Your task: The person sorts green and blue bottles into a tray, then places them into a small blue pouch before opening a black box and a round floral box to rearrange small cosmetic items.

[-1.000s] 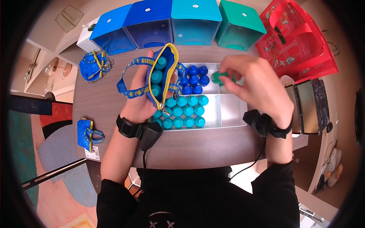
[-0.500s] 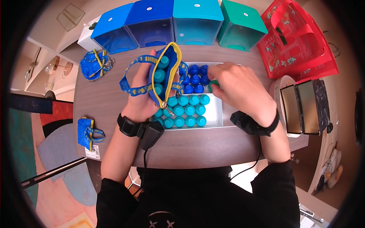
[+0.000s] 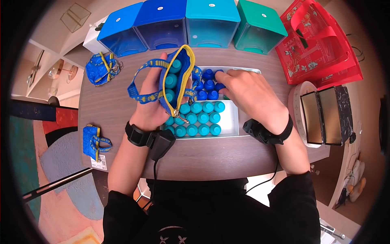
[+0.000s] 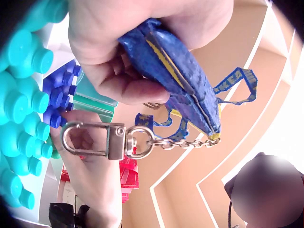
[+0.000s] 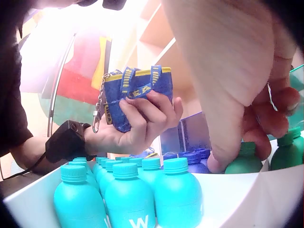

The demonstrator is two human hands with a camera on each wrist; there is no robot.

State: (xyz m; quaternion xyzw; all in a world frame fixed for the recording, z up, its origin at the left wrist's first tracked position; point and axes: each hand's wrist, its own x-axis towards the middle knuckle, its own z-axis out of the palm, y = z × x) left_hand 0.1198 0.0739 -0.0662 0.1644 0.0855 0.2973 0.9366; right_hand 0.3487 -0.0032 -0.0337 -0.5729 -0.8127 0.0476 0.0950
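My left hand [image 3: 148, 101] holds a small blue bag [image 5: 142, 90] with a yellow zip edge, its mouth unzipped. Three teal bottles [image 3: 171, 80] stand inside it in a row. A metal clasp [image 4: 95, 141] dangles from the bag on a chain. My right hand [image 3: 256, 91] is low over the white tray [image 3: 229, 126], thumb and fingers pinching a green bottle [image 5: 243, 164] by its top. In the head view that bottle is mostly hidden under the hand. Dark blue bottles [image 3: 209, 85] stand directly left of it, and rows of turquoise bottles [image 3: 202, 118] fill the nearer compartment.
Four drawer boxes line the back, including a turquoise one [image 3: 212, 28] and a green one [image 3: 262, 32]. A red gift bag [image 3: 313, 57] stands at the right, near a dark-framed box [image 3: 325, 116]. Two more small blue bags, one crumpled [image 3: 97, 71] and one flat [image 3: 91, 142], lie left.
My right hand has brought the green bottle leftward and down beside the dark blue ones. My left hand has stayed nearly still with the bag.
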